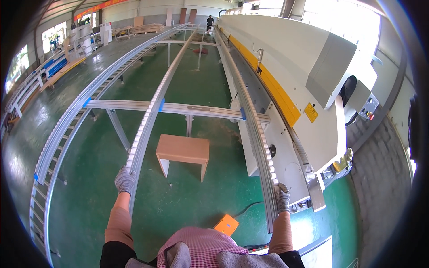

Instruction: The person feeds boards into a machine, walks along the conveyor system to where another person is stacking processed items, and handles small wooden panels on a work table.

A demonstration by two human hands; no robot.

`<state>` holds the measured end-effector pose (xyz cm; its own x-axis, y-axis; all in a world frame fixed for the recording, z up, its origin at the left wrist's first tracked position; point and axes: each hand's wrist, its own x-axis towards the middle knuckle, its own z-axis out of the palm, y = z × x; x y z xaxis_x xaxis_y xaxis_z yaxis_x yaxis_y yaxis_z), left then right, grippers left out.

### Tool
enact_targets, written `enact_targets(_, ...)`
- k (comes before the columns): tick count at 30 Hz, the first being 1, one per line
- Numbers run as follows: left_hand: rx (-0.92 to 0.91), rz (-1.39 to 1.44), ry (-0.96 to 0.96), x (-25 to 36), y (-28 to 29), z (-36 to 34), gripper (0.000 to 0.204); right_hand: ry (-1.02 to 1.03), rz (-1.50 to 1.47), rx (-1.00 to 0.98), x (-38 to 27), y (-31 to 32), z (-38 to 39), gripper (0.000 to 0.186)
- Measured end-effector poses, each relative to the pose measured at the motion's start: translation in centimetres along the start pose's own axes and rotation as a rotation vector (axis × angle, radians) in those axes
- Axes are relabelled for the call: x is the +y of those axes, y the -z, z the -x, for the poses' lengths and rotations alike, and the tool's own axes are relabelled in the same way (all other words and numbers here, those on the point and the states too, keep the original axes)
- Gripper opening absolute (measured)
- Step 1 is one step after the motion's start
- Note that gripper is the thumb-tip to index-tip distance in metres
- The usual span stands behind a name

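My left hand (pixel 125 181), in a grey glove, is closed on the near end of the middle roller rail (pixel 147 120), an aluminium profile lined with small white rollers. My right hand (pixel 283 197), also gloved, is curled round the near end of the right roller rail (pixel 260 138), beside the white machine (pixel 321 71) with its long yellow strip. A crossbeam (pixel 174 107) with blue fittings joins the rails ahead of both hands. Under it, between the rails, stands a small brown stool-like bench (pixel 182 146). An orange box (pixel 226 224) with a cable lies on the green floor below.
An outer roller rail (pixel 76 114) runs along the left over a ladder-like frame (pixel 39 210). Other equipment (pixel 53 67) and stacked boards (pixel 143 28) are at the back left. A co-worker (pixel 210 22) stands at the far end. A wall (pixel 380 165) is at the right.
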<state>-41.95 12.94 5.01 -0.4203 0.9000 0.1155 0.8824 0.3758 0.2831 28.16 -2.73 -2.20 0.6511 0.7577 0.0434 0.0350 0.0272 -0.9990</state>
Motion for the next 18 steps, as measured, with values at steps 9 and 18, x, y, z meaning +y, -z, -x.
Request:
enact_targets(9,-0.017,0.001,0.045,0.1,1.1,0.4,0.052,-0.103,0.078,0.03,-2.2,-1.4,0.7,0.025)
enact_targets(18,0.0,-0.01,0.041,-0.1,1.2,0.5,0.051,-0.07,-0.067,-0.075,0.0,-0.1,-0.1,0.034)
